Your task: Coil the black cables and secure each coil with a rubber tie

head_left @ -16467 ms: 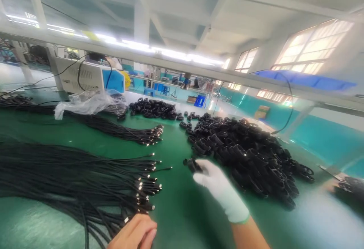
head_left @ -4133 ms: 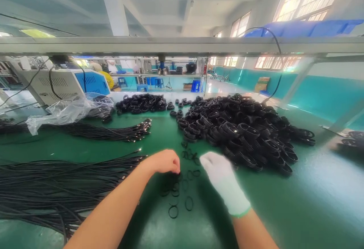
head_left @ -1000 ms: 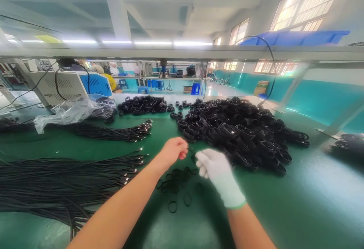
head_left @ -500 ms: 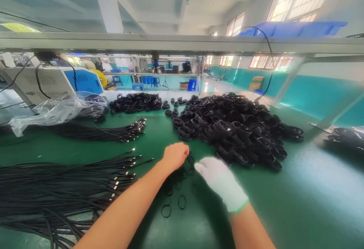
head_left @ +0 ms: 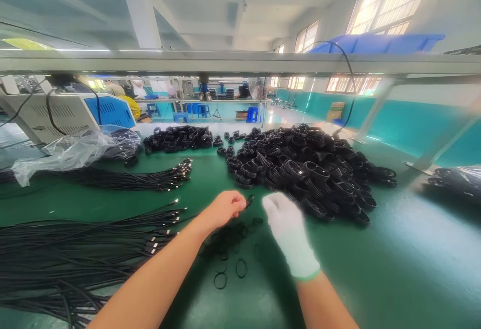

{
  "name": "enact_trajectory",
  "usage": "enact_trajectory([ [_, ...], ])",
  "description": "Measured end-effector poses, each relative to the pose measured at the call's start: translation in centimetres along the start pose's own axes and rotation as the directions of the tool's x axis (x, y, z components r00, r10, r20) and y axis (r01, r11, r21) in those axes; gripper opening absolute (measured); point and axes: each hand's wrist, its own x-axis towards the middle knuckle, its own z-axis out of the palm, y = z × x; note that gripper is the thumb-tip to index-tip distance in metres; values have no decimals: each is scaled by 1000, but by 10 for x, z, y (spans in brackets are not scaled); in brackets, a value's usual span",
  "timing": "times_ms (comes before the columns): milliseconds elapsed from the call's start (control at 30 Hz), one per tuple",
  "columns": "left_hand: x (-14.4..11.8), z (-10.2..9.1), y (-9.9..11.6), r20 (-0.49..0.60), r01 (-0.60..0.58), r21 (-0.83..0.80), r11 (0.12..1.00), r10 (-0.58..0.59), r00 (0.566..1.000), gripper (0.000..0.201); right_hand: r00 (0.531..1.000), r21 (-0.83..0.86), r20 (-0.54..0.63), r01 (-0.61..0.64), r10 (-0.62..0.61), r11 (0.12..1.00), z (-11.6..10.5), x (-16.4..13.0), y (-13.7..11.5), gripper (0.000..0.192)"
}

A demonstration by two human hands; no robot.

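My left hand point(head_left: 226, 206), bare, is closed in a pinch on a small black ring point(head_left: 249, 200) that sticks out past its fingertips. Just to the right is my right hand point(head_left: 283, 226) in a white glove with a green cuff. Its fingers are curled together, and anything inside them is hidden. Below the hands a loose heap of thin black rings point(head_left: 230, 237) lies on the green tabletop point(head_left: 221, 311). Single rings point(head_left: 241, 269) lie apart nearer to me. Beyond my right hand rises a big pile of coiled black cables point(head_left: 300, 168).
Straight black cables point(head_left: 93, 254) with metal plugs spread over the left side. Another cable bundle point(head_left: 158, 174) lies behind them, beside a clear plastic bag point(head_left: 71, 151). A smaller coil pile point(head_left: 180, 138) sits farther back. An overhead shelf beam point(head_left: 225, 63) crosses in front.
My left hand has turned and come slightly away from the ring heap with a black ring showing at its fingertips. My right hand has moved up and curled its fingers.
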Motion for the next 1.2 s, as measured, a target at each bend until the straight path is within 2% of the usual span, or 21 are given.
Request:
enact_trajectory([
  [167,-24,-1,12,-43,-23,-86,996,19,999,14,985,253,160,-110,70,961,11,-2,-4,38],
  [300,-31,1,15,-43,-17,-162,987,11,999,14,965,373,259,-129,31,919,23,0,1,45],
  [367,-33,0,15,-42,-17,-195,981,9,999,13,959,400,284,-125,7,908,26,0,4,40],
  [500,-38,-10,14,-114,-33,-222,974,8,993,11,952,386,307,-136,12,912,24,2,6,18],
  [700,-44,-41,-1,-180,-22,-275,961,-29,983,12,944,287,327,-150,50,946,20,3,9,13],
  [800,-51,-48,-4,-173,-18,-260,966,-28,985,13,945,213,325,-119,45,970,19,1,13,12],
  [967,-68,-31,7,-182,-9,-152,988,-19,983,12,973,138,229,-27,-6,990,18,-6,10,8],
  [1000,-71,-26,10,-202,-14,-111,994,-9,979,11,974,139,224,-26,-6,990,19,-7,7,14],
  [1067,-75,-17,15,-232,-35,-9,999,32,972,12,964,152,266,-49,7,987,23,-8,1,27],
  [1133,-77,-10,17,-227,-68,46,997,77,971,13,944,172,329,-79,19,982,27,-8,-3,28],
  [1200,-76,-9,16,-197,-75,-72,995,60,979,12,935,193,355,-91,17,977,28,-6,-3,27],
])
